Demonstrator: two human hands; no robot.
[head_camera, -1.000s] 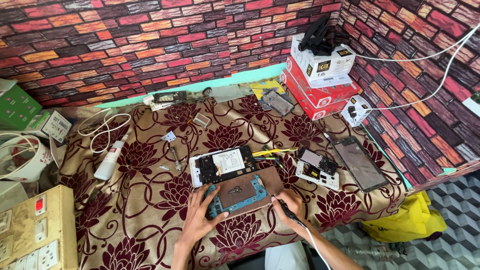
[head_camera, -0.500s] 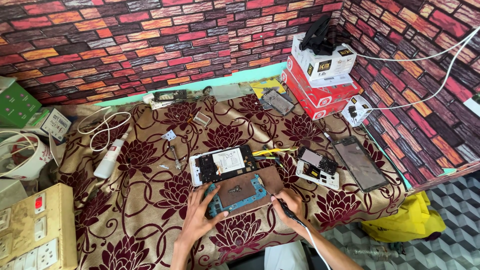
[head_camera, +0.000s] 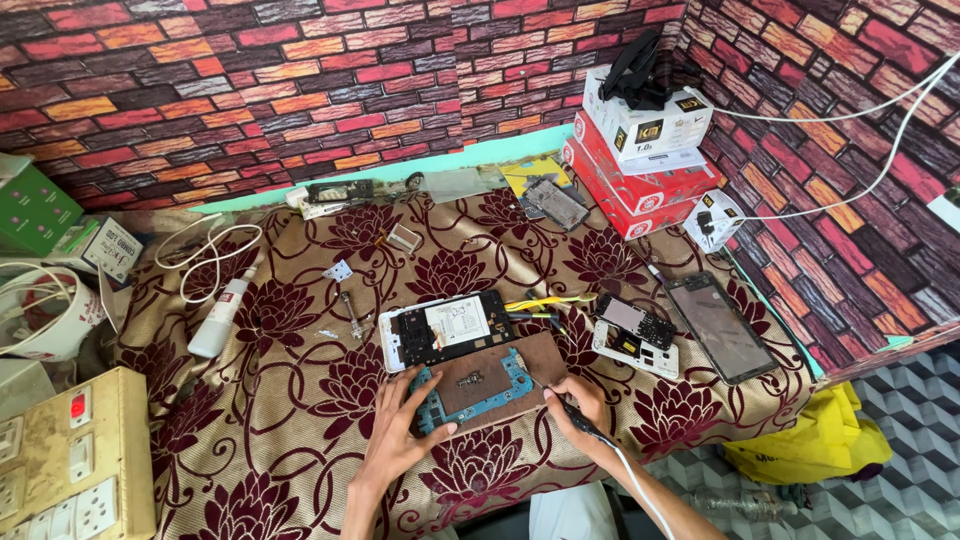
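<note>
We are looking down at a bench draped in a maroon flowered cloth, and at its far left a yellowed switchboard and a white bottle are lying well clear of our hands. Our left hand is resting on the left end of a blue circuit board, which is sitting near the front edge of the bench just below an opened white phone frame. Our right hand is gripping a black corded tool whose tip is pointing at the right end of the board; a white cable is trailing from it off the bench. Further right, a small phone body and a dark screen panel are lying apart from the work. We judge that the board could be skidding on the soft cloth if the left hand eases off, and that the trailing cable could be tugging the tool tip across the small parts. The left fingers are spread flat, pressing the board's edge; the right fingers are closed together around the tool.
</note>
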